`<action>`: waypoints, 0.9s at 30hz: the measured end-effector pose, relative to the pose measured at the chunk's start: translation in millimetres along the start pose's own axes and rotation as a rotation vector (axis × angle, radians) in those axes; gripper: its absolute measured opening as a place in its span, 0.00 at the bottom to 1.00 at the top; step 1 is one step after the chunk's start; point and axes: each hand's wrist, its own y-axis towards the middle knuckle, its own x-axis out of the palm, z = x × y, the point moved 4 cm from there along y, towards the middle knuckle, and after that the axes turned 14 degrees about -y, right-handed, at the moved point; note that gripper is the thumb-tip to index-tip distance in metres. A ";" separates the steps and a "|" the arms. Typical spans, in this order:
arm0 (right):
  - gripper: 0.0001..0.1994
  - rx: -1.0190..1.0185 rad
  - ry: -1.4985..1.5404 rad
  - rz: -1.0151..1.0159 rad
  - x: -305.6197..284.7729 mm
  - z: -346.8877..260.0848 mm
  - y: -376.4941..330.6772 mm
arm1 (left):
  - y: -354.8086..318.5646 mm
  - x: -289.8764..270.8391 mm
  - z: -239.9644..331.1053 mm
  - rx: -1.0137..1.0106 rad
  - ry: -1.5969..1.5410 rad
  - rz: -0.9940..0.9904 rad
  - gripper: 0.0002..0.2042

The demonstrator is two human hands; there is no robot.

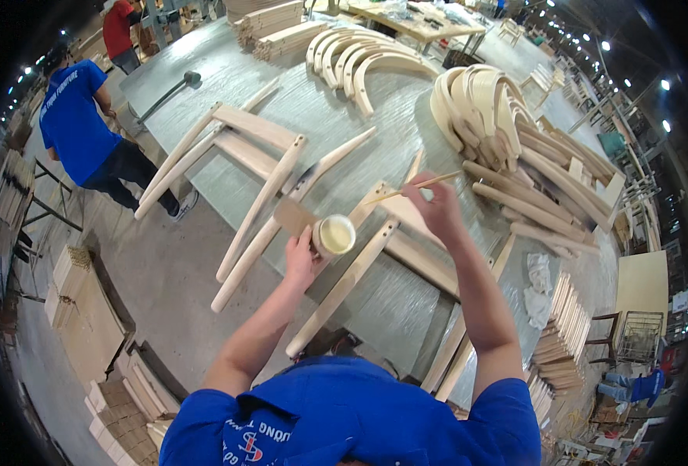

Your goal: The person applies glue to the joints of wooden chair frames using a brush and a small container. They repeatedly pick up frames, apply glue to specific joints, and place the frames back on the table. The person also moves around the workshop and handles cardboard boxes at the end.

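Observation:
My left hand (303,258) grips an open jar (336,235) of pale yellowish liquid. A flat brown piece (291,217) sticks out beside the jar; whether the same hand holds it I cannot tell. Between the fingertips of my right hand (437,206) is a thin wooden stick (442,179), its far end pointing left above the nearer wooden chair frame (348,283). Dark holes show at the top of that frame's leg. To the left, a second chair frame (260,206) of pale wood lies over the table edge, with dark holes near its joints.
The table (227,182) has a plastic-like cover. Curved wooden parts (367,58) lie at its far side, more bent pieces (476,109) at the right. A mallet (190,78) rests near the left edge. A person in blue (80,116) stands left; stacked slats (565,326) are at right.

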 end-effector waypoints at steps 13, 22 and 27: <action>0.05 0.712 0.780 0.125 20.0 4.5 -90.5 | -34.5 47.2 23.0 0.039 -0.005 -0.296 0.12; 0.05 0.848 1.013 0.287 17.3 20.8 -127.4 | -33.1 60.6 5.9 -0.088 -0.116 -0.259 0.11; 0.12 1.069 1.084 0.372 44.3 51.9 -145.7 | -26.4 79.5 -19.0 -0.121 -0.121 -0.275 0.12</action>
